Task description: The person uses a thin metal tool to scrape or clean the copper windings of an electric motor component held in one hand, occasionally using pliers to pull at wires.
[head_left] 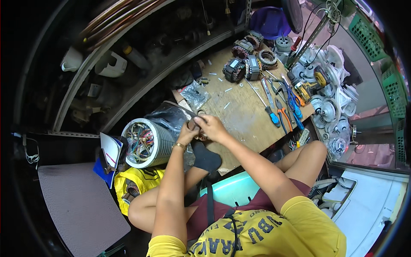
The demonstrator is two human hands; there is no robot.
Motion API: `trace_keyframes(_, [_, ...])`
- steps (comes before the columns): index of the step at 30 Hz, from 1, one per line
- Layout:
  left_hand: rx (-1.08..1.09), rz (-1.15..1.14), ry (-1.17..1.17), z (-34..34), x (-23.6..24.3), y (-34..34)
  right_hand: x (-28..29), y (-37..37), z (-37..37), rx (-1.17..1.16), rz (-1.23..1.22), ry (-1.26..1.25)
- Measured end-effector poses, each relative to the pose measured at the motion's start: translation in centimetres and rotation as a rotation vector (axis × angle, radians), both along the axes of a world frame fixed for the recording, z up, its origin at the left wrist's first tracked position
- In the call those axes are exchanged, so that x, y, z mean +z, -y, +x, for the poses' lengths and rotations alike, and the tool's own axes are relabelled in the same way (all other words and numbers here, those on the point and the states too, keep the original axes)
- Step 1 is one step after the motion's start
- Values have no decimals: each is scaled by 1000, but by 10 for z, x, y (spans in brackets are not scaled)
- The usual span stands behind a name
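Observation:
My left hand and my right hand meet over the near left edge of the wooden board. The fingers of both are closed. A long dark flat strip runs from my right fingers toward the far left; its exact kind does not show. Whatever sits between the left fingers is mostly hidden. Just beyond the fingertips shows a small dark ring. Clear plastic lies left of the hands, beside a white ribbed tub full of coloured wires. Below the hands is a dark-socked foot.
Wound stator cores stand at the board's far end. Pliers, screwdrivers and a yellow cordless drill lie right. White plastic pulleys are heaped beyond. Shelving borders the far left; a bag of small parts lies near it.

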State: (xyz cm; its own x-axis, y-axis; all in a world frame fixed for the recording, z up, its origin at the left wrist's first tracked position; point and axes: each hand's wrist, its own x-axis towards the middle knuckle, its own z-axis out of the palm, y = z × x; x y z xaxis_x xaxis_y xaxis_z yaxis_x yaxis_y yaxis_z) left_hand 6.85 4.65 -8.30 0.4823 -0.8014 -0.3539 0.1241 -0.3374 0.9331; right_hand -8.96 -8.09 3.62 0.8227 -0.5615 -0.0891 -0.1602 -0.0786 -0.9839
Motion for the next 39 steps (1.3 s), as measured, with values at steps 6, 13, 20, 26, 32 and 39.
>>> trace_keyframes(6, [142, 37, 824, -65, 30, -12, -6, 31, -70, -16, 226, 53])
trace_keyframes(13, [161, 74, 903, -80, 17, 7, -53, -6, -132, -278, 53, 103])
trace_keyframes(20, [145, 204, 908, -86, 20, 11, -54, -25, -160, -236, 42, 33])
trace_keyframes(26, [136, 385, 852, -75, 32, 24, -32, -3, -166, -120, -21, -31])
trace_keyframes(32, [-11, 687, 758, -70, 35, 42, -24, 10, -170, -73, -34, 46])
trace_keyframes(39, [-10, 710, 711, -65, 33, 44, -12, 11, -170, -5, -133, -8])
